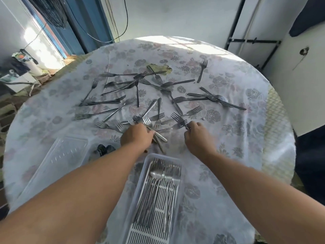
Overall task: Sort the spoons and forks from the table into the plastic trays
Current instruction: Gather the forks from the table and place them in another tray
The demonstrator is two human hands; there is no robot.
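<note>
Dozens of forks point(140, 95) lie scattered over a round bench point(237, 138) under a flowered cloth, white walls and a blue doorframe point(91, 23) behind. Near the person, a slotted tray point(154, 199) holds sorted forks; a clear tray point(58, 155) sits left. Left hand point(137, 136) grips several forks; right hand point(197, 136) fingers pinch one fork point(179, 120).

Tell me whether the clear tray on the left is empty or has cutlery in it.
Empty, as far as I can see. The clear tray shows only its slotted bottom, while the white tray holds forks.
</note>
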